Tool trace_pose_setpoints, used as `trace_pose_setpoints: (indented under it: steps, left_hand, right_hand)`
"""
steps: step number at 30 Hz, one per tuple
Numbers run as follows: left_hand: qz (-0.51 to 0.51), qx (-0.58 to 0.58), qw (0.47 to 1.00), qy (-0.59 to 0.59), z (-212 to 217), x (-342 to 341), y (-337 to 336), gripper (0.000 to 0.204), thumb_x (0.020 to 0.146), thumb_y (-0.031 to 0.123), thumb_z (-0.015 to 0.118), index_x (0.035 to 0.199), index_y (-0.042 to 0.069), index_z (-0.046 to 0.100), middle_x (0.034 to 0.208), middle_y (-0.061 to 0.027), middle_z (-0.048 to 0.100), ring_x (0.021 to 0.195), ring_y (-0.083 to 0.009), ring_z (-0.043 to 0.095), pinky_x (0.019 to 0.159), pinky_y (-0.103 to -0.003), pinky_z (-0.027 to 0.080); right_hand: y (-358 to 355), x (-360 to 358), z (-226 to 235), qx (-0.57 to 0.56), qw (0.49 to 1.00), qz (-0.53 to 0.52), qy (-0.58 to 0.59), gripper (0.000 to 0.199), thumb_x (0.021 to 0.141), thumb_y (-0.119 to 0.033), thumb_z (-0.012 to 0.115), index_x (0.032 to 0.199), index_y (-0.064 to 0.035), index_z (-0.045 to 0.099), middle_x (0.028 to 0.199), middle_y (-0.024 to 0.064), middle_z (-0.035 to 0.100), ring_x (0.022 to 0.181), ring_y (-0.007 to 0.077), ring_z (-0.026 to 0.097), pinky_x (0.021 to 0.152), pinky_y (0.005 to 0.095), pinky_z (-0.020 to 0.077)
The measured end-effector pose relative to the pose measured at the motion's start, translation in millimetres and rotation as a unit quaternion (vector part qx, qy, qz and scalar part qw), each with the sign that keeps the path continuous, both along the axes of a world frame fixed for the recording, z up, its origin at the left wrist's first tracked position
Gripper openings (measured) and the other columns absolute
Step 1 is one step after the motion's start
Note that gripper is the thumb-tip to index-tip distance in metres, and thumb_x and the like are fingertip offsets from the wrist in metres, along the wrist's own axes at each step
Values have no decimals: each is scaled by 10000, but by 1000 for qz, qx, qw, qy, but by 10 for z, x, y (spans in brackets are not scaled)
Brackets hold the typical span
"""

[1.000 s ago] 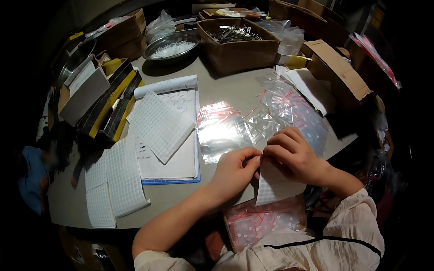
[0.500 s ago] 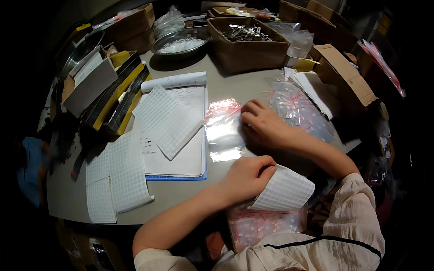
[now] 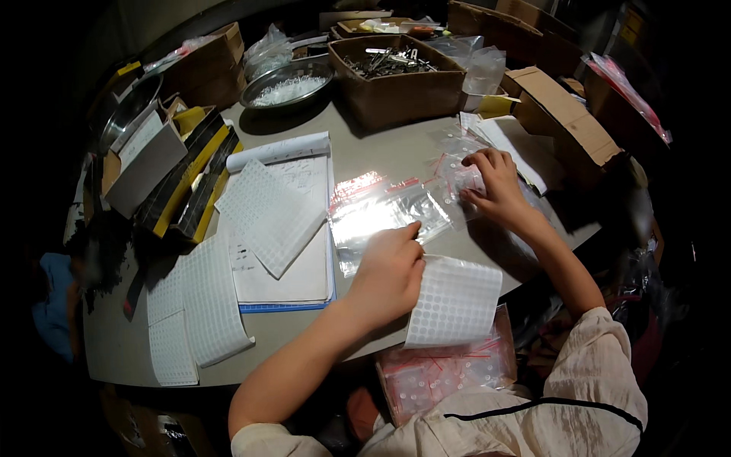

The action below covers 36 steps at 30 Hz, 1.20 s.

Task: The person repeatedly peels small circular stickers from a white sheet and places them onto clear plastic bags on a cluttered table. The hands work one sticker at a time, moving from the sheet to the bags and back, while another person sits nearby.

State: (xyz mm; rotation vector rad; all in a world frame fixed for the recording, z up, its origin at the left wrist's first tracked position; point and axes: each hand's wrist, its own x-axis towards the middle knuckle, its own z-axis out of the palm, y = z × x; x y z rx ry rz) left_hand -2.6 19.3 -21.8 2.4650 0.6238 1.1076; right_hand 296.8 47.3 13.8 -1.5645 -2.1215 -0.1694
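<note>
My left hand [image 3: 388, 270] has its index finger stretched onto a clear zip-lock bag [image 3: 426, 213] with a red strip. A sheet of round white stickers [image 3: 457, 301] hangs from the curled fingers of this hand, over the table's front edge; the grip itself is hidden. Under the first bag, to the left, lie more flat clear bags [image 3: 350, 221], shining in the light. To the right, my right hand [image 3: 499, 186] curls thumb and fingers round a crumpled zip-lock bag [image 3: 470, 180]. That bag is at the pile of bags with round white stickers.
Left of the bags lies a notebook [image 3: 304, 293] with a sticker sheet [image 3: 270, 217] across it. More sheets [image 3: 213, 305] lie farther left, beside black-and-yellow boxes [image 3: 190, 171]. A metal bowl [image 3: 289, 82] and a carton of metal parts [image 3: 396, 99] stand behind. A box of bags [image 3: 449, 373] is below the table edge.
My right hand has moved right, from the flat bags to the pile. My left hand has moved up and left, its index finger now stretched out. One clear bag now lies shifted right. The view has shifted slightly.
</note>
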Motion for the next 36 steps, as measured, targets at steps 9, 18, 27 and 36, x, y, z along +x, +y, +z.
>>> trace_pose_setpoints:
  steps: [9, 18, 27, 36]
  left_hand:
    - [57, -124, 990, -34, 256, -85, 59, 162, 897, 95, 702, 1009, -18, 671, 1238, -166, 734, 1070, -325, 701, 944, -404, 532]
    - [-66, -393, 917, -23, 301, -75, -67, 218, 957, 141, 742, 1111, -13, 749, 892, -87, 764, 861, -142, 703, 795, -308, 550]
    - [-14, -263, 965, 9, 338, -93, -111, 195, 951, 124, 727, 1092, -10, 739, 904, -201, 764, 774, -277, 751, 706, -350, 562]
    - [39, -399, 916, 9, 451, -66, -126, 234, 943, 146, 683, 1096, -18, 750, 761, -128, 725, 654, -149, 661, 623, -331, 522]
  right_hand:
    - [-875, -234, 293, -359, 868, 104, 328, 274, 982, -249, 749, 1135, -34, 672, 1014, 44, 723, 966, 114, 648, 810, 306, 513]
    - [-867, -500, 148, -335, 880, 148, 302, 194, 941, -155, 803, 989, -29, 664, 921, 26, 710, 859, 95, 632, 773, 303, 505]
    - [-750, -606, 283, -98, 963, 243, 63, 155, 931, -33, 724, 1063, -31, 644, 975, 124, 630, 882, 335, 652, 749, 408, 529]
    - [-836, -772, 284, -29, 976, 214, 22, 191, 878, 1, 722, 1039, -51, 634, 958, 132, 618, 874, 345, 647, 735, 415, 533]
